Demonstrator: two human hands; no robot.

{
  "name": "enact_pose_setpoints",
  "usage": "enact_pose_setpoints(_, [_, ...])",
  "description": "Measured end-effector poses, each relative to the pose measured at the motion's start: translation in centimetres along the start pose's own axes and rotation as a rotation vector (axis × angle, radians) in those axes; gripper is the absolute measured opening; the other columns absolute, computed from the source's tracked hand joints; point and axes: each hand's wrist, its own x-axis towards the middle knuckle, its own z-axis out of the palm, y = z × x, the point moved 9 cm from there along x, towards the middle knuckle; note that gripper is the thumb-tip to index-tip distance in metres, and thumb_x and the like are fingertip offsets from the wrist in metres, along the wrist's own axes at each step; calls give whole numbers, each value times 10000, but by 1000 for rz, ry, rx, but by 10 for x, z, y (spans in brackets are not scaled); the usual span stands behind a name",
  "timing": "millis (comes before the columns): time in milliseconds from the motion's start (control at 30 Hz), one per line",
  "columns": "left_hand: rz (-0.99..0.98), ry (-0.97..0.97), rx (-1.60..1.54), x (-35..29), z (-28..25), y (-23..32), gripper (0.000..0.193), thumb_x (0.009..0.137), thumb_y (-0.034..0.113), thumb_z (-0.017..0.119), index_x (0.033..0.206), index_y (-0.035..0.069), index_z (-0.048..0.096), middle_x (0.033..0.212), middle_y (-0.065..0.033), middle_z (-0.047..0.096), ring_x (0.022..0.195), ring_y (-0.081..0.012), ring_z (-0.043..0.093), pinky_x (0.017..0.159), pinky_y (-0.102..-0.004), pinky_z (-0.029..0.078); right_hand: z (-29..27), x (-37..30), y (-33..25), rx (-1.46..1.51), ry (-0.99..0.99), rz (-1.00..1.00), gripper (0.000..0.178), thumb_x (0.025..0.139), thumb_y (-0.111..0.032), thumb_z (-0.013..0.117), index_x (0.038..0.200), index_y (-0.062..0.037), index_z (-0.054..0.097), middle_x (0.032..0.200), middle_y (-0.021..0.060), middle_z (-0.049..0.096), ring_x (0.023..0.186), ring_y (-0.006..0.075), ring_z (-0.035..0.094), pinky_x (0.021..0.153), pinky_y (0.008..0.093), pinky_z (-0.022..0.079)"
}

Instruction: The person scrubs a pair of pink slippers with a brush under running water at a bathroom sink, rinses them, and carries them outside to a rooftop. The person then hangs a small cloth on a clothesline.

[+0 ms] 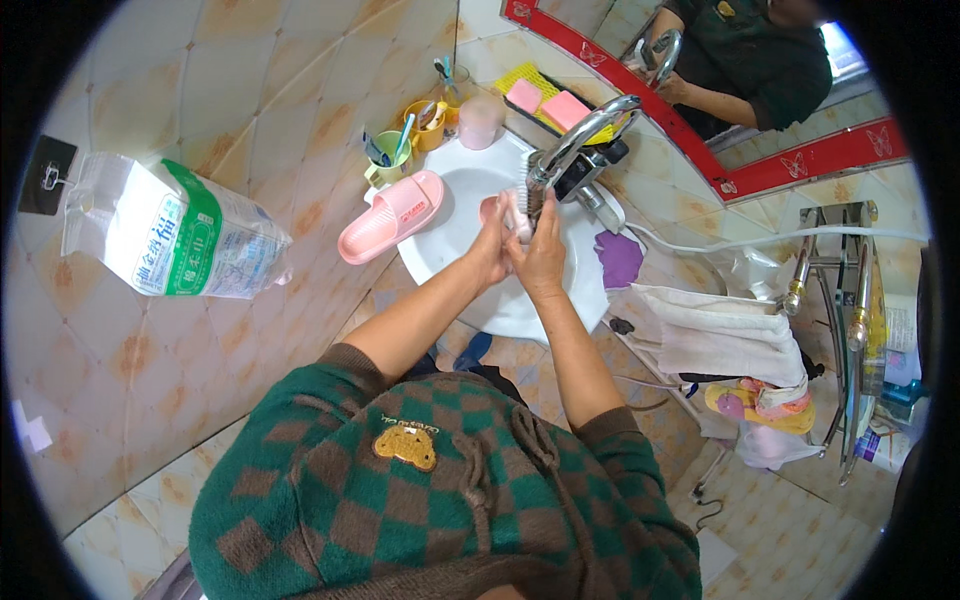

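Observation:
Over the white washbasin (430, 250), both my hands are together beneath the curved chrome tap (570, 145). My left hand (488, 252) is closed around a pale pinkish scrub brush (521, 190) with light bristles, partly covered by the fingers. Pressed against its other side, my right hand (541, 252) is closed too, close under the tap's spout. Fingers hide much of the brush. A pink slipper (392, 216) rests tilted on the basin's left rim, touched by neither hand.
Behind the slipper stand a green cup (388, 155) and a yellow cup (427, 125) with toothbrushes, beside a pink cup (481, 122). Pink soap bars (566, 110) lie on a yellow rack. A purple cloth (618, 259) and a metal rack (840, 260) are at right; a tissue pack (200, 235) hangs left.

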Motion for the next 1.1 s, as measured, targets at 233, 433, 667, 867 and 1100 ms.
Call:
enact_pose_setpoints(233, [10, 8, -93, 21, -3, 19, 393, 878, 429, 536, 1109, 115, 579, 864, -46, 632, 753, -251, 639, 707, -442, 540, -2, -26, 7, 277, -76, 107, 775, 848, -100, 618, 1511, -72, 218, 1098, 192, 548, 990, 355, 589, 781, 417, 520])
enact_pose_setpoints(433, [84, 269, -118, 33, -41, 19, 305, 806, 431, 603, 970, 177, 555, 834, -64, 542, 729, -245, 566, 608, -406, 479, -18, -51, -6, -136, -388, 91, 533, 931, -144, 564, 1410, -358, 464, 706, 146, 537, 605, 324, 604, 577, 421, 508])
enact_pose_setpoints(667, [161, 97, -82, 54, -21, 9, 248, 902, 411, 525, 978, 184, 590, 831, -24, 615, 743, -197, 598, 606, -405, 490, -40, -23, -35, -282, -143, 8, 504, 942, -178, 540, 1404, -357, 452, 750, 191, 566, 607, 398, 612, 532, 479, 497])
enact_pose_setpoints(867, [68, 230, -235, 39, -22, 1, 171, 870, 350, 563, 941, 195, 551, 901, -22, 574, 748, -203, 566, 655, -421, 504, -30, -47, -15, -349, -314, 67, 510, 929, -165, 561, 1392, -361, 477, 671, 142, 500, 550, 339, 574, 515, 450, 481])
enact_pose_setpoints(1100, [74, 227, -230, 36, -8, 18, 318, 830, 431, 572, 955, 144, 520, 867, -58, 545, 786, -255, 523, 739, -465, 472, -37, -49, -14, -365, -222, -15, 516, 920, -143, 576, 1380, -363, 497, 688, 117, 500, 530, 317, 558, 500, 426, 487])
